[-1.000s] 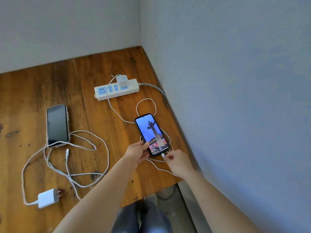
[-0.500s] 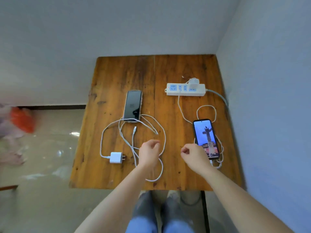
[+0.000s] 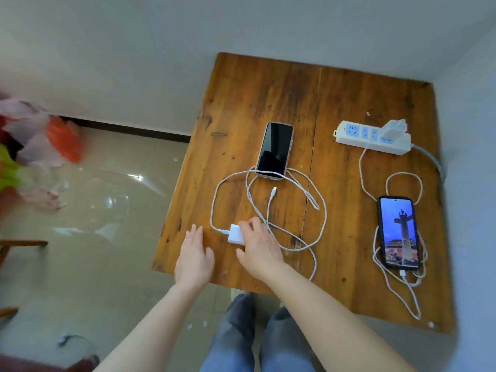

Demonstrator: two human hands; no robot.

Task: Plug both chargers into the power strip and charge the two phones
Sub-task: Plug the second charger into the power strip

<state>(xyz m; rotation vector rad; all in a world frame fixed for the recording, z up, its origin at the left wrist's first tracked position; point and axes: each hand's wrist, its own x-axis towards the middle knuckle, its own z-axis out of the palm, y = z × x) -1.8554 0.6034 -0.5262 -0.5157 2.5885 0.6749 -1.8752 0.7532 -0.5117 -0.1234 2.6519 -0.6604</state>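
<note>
A white power strip (image 3: 349, 140) lies at the table's back right with one white charger (image 3: 393, 127) plugged into it. That charger's cable runs to a lit phone (image 3: 399, 232) on the right and is plugged into its near end. A dark phone (image 3: 275, 150) lies mid-table, unconnected. Near it rests the free connector (image 3: 273, 191) of a coiled white cable. That cable's white charger (image 3: 234, 233) lies near the front left edge. My right hand (image 3: 259, 249) closes over its right end, fingers above and thumb below. My left hand (image 3: 194, 255) hovers open just left of it.
The wooden table (image 3: 241, 103) stands in a corner, with grey walls behind and to the right. Its left and front edges drop to a glossy tiled floor. Blurred coloured bags (image 3: 61, 138) lie on the floor at far left. My legs show below the front edge.
Both hands left the lit phone and swung left across the table. My right hand now grips the loose charger, and my left hand has spread open beside it. The view turned left.
</note>
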